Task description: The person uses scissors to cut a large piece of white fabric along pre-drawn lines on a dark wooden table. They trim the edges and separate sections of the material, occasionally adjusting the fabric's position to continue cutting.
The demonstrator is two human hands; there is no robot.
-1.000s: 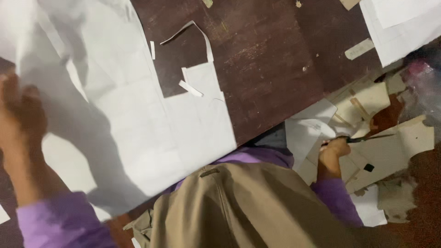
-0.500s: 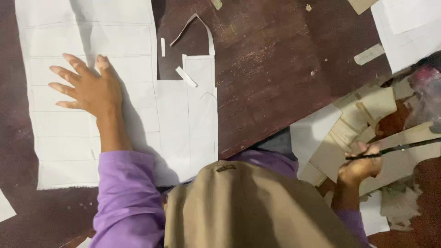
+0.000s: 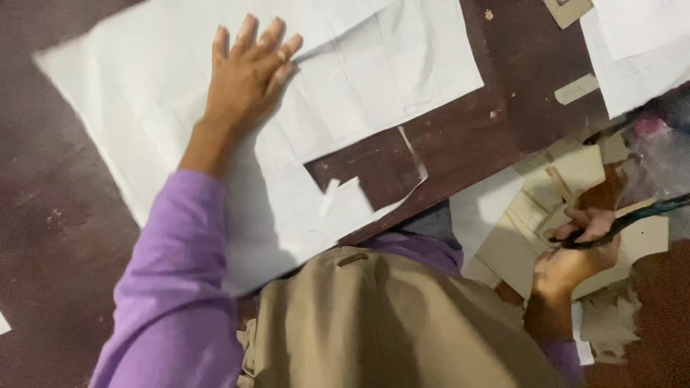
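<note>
two hands work apart: left hand lies flat, fingers spread, on the white paper sheet covering the dark table; right hand grips dark scissors over cardboard scraps.

Free room and obstacles on the table

Bare wood lies open between the white sheet and the paper pile; card scraps crowd the right edge.

Left hand flat — white paper
</note>
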